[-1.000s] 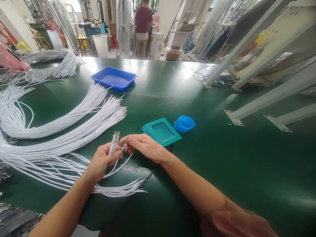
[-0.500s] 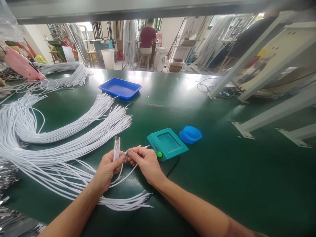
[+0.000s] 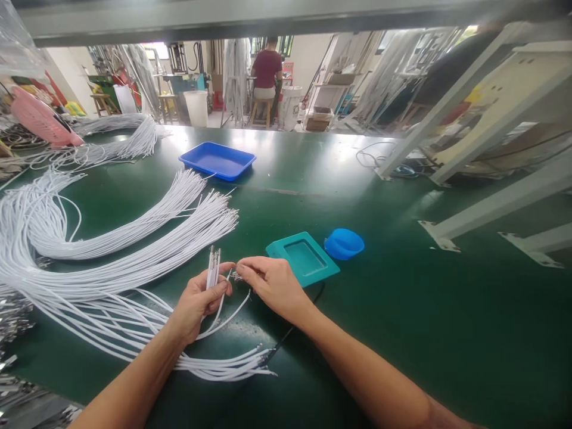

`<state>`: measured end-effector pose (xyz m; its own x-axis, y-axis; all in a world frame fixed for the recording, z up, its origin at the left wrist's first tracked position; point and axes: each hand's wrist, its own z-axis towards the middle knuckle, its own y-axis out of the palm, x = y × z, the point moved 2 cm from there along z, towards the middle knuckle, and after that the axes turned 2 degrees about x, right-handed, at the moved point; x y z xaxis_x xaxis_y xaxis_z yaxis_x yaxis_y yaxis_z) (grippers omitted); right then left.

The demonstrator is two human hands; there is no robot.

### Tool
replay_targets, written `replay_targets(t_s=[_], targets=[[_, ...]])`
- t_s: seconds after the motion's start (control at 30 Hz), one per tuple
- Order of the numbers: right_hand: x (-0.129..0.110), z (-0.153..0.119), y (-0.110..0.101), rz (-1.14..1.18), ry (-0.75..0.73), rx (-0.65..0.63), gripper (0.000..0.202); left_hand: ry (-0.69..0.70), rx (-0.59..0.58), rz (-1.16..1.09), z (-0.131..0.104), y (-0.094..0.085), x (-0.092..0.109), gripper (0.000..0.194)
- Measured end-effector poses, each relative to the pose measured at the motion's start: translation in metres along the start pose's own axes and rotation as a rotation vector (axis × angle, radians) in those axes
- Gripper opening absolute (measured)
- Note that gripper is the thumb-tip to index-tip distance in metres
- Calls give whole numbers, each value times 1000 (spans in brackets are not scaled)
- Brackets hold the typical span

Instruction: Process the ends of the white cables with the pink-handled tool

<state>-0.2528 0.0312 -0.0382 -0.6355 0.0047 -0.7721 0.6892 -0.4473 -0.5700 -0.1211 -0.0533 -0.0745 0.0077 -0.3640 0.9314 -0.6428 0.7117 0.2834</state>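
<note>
My left hand (image 3: 199, 298) is closed around a short upright bunch of white cables (image 3: 212, 271) with metal tips. Its index finger stretches toward my right fingertips. Pinched beside that finger, my right hand (image 3: 277, 286) covers most of whatever is between its thumb and fingers; small metallic bits show there, too small to name. Below the hands, a loose white cable (image 3: 235, 311) curves up, its end free near my right hand. Just beyond my right hand lies a teal device (image 3: 328, 271) with a recessed top, its near corner hidden. A blue cup (image 3: 344, 244) stands beside it.
Large bundles of white cables (image 3: 134, 271) curve over the left of the green table (image 3: 424, 333). Farther back is a blue tray (image 3: 217, 173). White metal legs (image 3: 473, 217) stand at right. Metal strips (image 3: 18, 393) lie at lower left. A person (image 3: 267, 71) sits beyond the table.
My right hand has shifted slightly right and turned, now hiding the device's green button. One loose cable end now shows free beneath it. My left index finger has straightened; the bunch stays in that hand.
</note>
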Motion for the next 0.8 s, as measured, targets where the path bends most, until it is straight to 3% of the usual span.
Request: replay_targets(t_s=[0.07,0.17,0.3,0.47,0.63,0.8], targets=[[0,-1,4,59,61,-74,21,18,-5,25,0,2,0,40],[4,-4,8,29,-9,-8,15,14,-22,48,0,4,0,37],[8,-9,3,-348,-286,62,15,-49,-42,12,3,5,-1,34],[16,-12,-7,-771,-389,-100,27,-121,-57,-4,8,3,-4,32],[17,-7,-6,-842,-399,-174,18,-168,-61,-7,11,5,-7,32],[17,-3,-1,-839,-417,-117,22,-153,-10,38,13,5,-9,29]])
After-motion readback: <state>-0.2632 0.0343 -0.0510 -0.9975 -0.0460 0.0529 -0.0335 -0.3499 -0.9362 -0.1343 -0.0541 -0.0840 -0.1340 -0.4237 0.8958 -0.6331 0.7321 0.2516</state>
